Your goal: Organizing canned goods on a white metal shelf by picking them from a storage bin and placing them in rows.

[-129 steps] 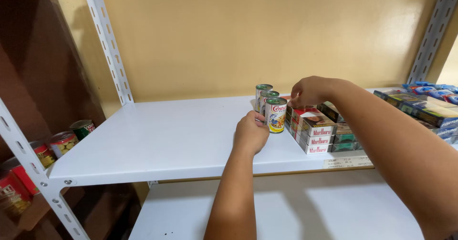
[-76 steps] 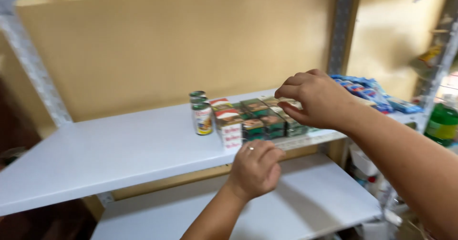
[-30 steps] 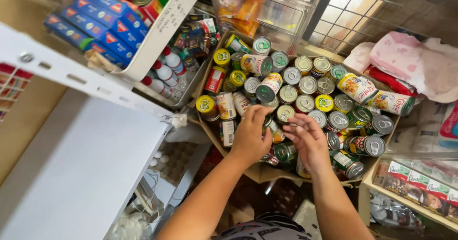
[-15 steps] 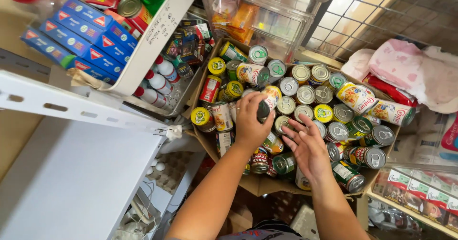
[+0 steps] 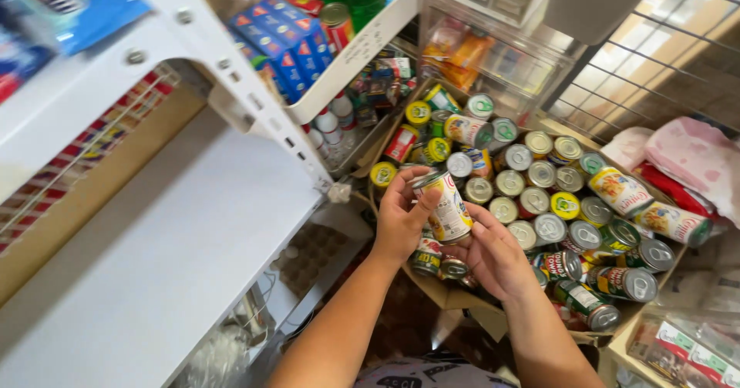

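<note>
Now both hands on one can, lifted just above cardboard box of tins. Left hand curled round can's upper side; right hand cups lower end, fingers half closed. Keep both thumbs on label, don't squeeze. Long axis tilted, silver lid end pointing up-left toward white shelf.

I see open room on the bare white shelf to my left, reachable from its front edge. Its upright post and the stocked shelf above block the way upward. On my right, tins packed tight in the cardboard box leave no gap for fingers.
</note>
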